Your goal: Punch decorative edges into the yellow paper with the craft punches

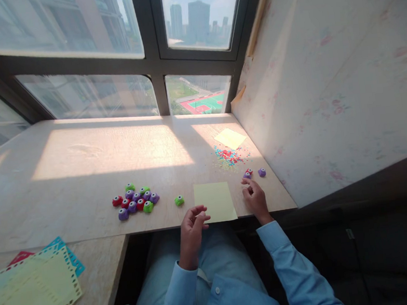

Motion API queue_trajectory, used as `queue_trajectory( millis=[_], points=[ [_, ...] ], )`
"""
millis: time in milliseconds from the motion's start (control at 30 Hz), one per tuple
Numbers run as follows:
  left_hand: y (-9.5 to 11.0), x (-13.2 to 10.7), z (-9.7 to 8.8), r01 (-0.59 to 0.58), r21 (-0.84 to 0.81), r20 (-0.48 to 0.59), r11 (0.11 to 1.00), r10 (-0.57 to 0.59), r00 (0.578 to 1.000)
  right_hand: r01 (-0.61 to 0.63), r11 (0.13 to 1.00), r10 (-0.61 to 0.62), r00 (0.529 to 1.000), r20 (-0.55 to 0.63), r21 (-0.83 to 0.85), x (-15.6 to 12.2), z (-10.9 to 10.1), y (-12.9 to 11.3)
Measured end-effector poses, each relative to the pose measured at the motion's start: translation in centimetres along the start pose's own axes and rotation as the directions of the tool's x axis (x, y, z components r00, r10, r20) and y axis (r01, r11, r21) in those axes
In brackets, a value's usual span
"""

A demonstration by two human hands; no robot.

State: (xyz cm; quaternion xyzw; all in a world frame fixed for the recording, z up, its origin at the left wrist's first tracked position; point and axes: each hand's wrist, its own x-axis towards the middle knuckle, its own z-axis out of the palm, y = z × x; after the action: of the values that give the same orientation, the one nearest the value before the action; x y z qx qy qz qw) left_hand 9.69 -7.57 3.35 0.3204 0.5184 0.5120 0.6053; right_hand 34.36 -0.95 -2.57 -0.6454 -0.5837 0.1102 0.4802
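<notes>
A pale yellow paper sheet (215, 201) lies at the near edge of the wooden table (79, 151). My left hand (193, 230) hovers at that sheet's near left corner, fingers curled in with nothing visible in them. My right hand (254, 196) rests on the table just right of the sheet, fingers bent, fingertips close to a small purple punch (247, 175). Another purple punch (261, 172) sits a little further right. A lone green punch (179, 200) lies left of the sheet.
A cluster of several red, purple and green punches (136, 201) lies left of centre. Coloured paper confetti (228, 156) and a second yellow sheet (230, 138) lie near the right wall (327, 86). Punched yellow, blue and red sheets (32, 292) are stacked at the lower left.
</notes>
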Motion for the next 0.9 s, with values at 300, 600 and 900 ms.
queue_trajectory(
  millis=[300, 600, 900],
  points=[
    [-2.6, 0.1, -0.5, -0.420, 0.437, 0.220, 0.795, 0.358, 0.907, -0.056, 0.978, -0.005, 0.956, -0.294, -0.201, -0.1, -0.8, 1.2],
    [-3.8, 0.5, -1.1, -0.478, 0.537, 0.280, 0.695, 0.387, 0.878, -0.055, 0.948, 0.015, 0.991, -0.130, -0.313, 1.0, -1.5, 2.1],
    [-4.1, 0.5, -1.3, -0.531, 0.607, 0.333, 0.592, 0.417, 0.846, -0.041, 0.949, 0.029, 0.999, -0.044, -0.312, 0.6, -1.5, 1.9]
  ],
)
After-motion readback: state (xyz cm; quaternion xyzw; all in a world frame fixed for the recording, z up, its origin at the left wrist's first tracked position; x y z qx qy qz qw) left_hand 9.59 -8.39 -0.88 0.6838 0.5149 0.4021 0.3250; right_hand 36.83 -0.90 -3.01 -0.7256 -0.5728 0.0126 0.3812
